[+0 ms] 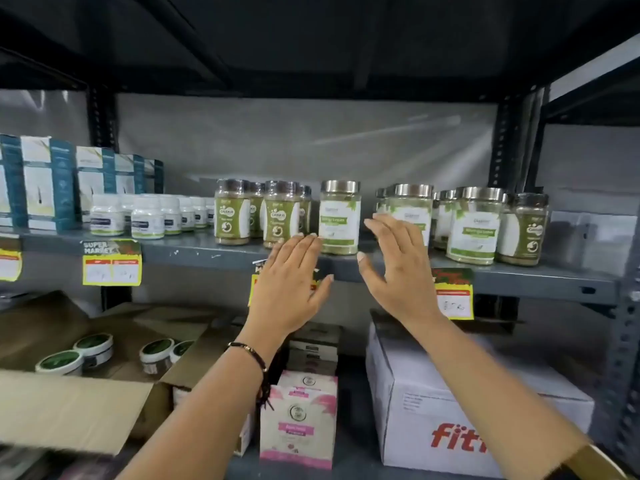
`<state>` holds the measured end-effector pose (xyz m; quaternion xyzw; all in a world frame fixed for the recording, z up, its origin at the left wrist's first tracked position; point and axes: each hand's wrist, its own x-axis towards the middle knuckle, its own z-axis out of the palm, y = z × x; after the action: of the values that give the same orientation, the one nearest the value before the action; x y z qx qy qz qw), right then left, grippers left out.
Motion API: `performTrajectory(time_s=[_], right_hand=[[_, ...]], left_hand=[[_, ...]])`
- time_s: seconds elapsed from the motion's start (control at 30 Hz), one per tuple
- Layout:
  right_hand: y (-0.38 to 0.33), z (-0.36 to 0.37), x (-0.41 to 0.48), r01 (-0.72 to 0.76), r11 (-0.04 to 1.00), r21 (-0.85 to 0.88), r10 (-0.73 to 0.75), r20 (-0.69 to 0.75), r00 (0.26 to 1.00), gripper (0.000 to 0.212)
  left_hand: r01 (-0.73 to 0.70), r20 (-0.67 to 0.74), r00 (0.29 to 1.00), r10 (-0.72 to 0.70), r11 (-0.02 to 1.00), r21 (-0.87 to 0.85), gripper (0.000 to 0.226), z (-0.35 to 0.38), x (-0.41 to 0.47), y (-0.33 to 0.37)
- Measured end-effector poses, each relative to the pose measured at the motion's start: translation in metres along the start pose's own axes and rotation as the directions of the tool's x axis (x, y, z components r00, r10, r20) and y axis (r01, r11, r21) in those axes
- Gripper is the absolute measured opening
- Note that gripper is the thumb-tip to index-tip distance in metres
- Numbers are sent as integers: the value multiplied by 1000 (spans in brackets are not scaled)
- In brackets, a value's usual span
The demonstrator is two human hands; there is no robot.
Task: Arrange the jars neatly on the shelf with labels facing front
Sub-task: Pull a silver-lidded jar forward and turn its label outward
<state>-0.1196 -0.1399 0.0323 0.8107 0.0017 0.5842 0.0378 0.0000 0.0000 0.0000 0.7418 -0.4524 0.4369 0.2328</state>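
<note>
A silver-lidded jar of green powder [339,217] stands alone on the grey metal shelf [194,249], its white and green label facing me. My left hand [291,285] and my right hand [398,268] are raised flat on either side of it, a little in front, fingers apart, holding nothing. To its left stand brown-lidded jars [232,216] in two short rows. On its right are more silver-lidded jars [475,225], partly hidden by my right hand, and one brown-lidded jar [523,228] at the far right.
Small white bottles [147,218] and teal and white boxes [48,183] fill the shelf's left end. Yellow price tags [112,262] hang on its front edge. Below are an open carton with green-lidded tubs [93,344], a pink box [298,420] and a white carton [450,410].
</note>
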Motion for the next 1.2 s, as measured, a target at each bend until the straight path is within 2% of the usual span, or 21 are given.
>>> performTrajectory(time_s=[0.1,0.27,0.4,0.53,0.6,0.7,0.83,0.97,1.1,1.2], right_hand=[[-3,11,21,15,999,37,-16,28,999,39],[-4,18,71,-218,962,163,195,147,970,51],[-5,24,107,-428,879,209,363,289,886,66],[-8,28,120,-549,816,182,457,379,805,51],[-7,28,121,-569,794,214,477,359,802,43],[-6,20,119,-574,768,285,498,298,814,43],[-5,-14,108,-513,800,311,456,243,857,52],[4,-67,93,-478,820,314,434,204,878,50],[40,-131,81,-554,785,279,526,172,833,47],[76,-173,73,-629,769,118,621,99,778,44]], left_hand=[[4,5,1000,-4,1000,-27,54,6,3,-1],[-4,-65,998,0,998,-64,44,11,1,-3],[-4,-86,996,-2,997,-72,43,17,1,-4],[27,-84,996,-34,996,-86,45,18,1,-1],[32,-78,996,-40,995,-93,45,18,1,0],[35,-76,996,-43,994,-104,44,18,0,0],[45,-75,996,-52,995,-88,44,17,0,1],[46,-91,995,-50,998,-52,44,16,0,4],[46,-87,995,-49,998,-36,49,20,0,5],[49,-94,994,-51,998,-26,51,21,1,8]])
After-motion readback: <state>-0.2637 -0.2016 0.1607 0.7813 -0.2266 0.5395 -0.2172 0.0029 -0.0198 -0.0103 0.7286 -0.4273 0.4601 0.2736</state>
